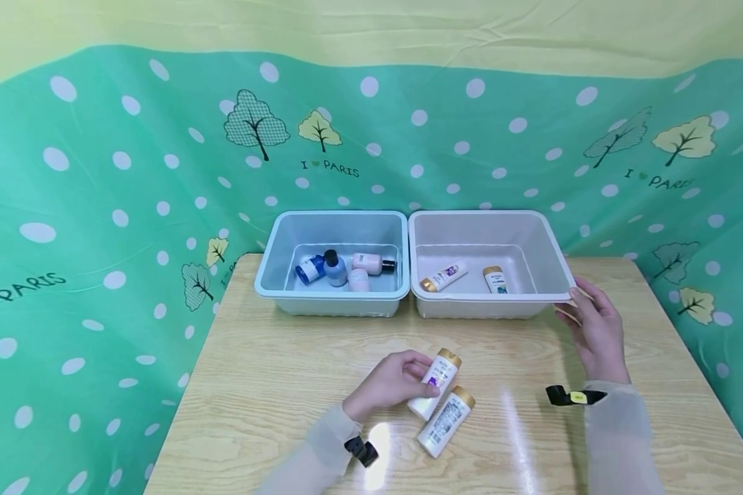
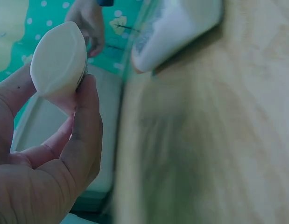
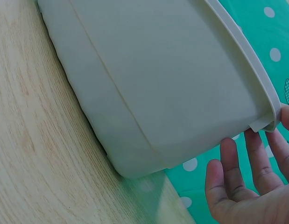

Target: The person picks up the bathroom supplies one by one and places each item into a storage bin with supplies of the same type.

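Pinching with left grip (image 1: 399,379) a white gold-capped bottle (image 1: 442,370), lower centre of the head view, slanted toward upper right. Best to press its sides evenly, clearing the second bottle (image 1: 447,422) just beside. Slanting in from lower left with that forearm (image 1: 316,450); holding the near corner of the grey bin (image 1: 489,298) with right grip (image 1: 599,333).

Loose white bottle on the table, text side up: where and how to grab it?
Take the loose bottle mid-body, pinching its long edges, probably from above and the head view's right. It lies flat, gold cap pointing away; the left hand and held bottle crowd its left side.
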Demonstrator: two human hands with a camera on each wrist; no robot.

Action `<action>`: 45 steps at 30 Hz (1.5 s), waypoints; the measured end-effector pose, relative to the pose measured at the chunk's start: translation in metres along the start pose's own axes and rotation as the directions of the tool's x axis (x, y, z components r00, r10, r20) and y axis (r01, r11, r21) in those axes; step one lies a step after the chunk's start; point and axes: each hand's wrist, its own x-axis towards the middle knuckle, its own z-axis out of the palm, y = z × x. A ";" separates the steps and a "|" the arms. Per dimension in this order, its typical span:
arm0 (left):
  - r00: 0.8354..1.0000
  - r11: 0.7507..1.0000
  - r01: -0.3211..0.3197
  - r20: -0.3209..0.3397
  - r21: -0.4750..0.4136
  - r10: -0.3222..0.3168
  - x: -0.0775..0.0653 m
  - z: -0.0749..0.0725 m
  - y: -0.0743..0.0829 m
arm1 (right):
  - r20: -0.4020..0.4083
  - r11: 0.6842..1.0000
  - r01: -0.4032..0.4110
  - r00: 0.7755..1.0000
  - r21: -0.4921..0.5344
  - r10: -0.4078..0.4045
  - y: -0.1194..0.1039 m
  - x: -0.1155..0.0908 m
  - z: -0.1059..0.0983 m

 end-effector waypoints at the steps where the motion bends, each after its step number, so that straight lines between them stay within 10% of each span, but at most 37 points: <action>1: 1.000 1.000 -0.005 0.004 0.003 0.005 0.001 -0.001 0.004 | 0.001 1.000 0.000 1.000 0.001 0.000 0.000 0.000 0.000; 23: 0.985 0.983 -0.166 0.063 0.073 0.162 0.023 -0.048 0.101 | 0.004 1.000 0.000 1.000 -0.004 0.000 0.000 0.001 -0.001; 45: 0.981 0.973 -0.196 0.031 0.122 0.193 0.117 -0.071 0.185 | 0.004 1.000 0.000 1.000 -0.003 0.000 0.000 0.001 -0.001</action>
